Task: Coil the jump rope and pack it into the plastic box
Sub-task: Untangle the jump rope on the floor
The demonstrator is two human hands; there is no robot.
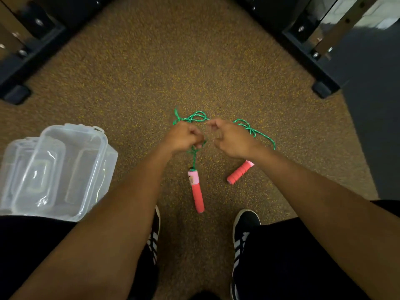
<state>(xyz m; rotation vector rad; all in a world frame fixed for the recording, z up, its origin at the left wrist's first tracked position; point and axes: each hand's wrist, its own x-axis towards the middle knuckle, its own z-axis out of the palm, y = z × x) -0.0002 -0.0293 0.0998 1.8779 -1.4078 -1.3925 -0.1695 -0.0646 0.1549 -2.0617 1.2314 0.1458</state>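
A jump rope with a green cord (195,117) and two pink-red foam handles is held over the speckled floor. My left hand (185,137) is closed on the cord, and one handle (196,191) hangs straight below it. My right hand (229,138) pinches the cord a little to the right. The other handle (240,172) shows under my right wrist, with cord looping out to the right (263,135). A clear plastic box (91,161) sits at the left, open, with its lid (39,176) leaning in it.
Black metal equipment feet stand at the back left (15,87) and back right (324,83). My two black shoes with white stripes (244,226) are on the floor below the hands. A darker grey floor strip (376,131) runs along the right.
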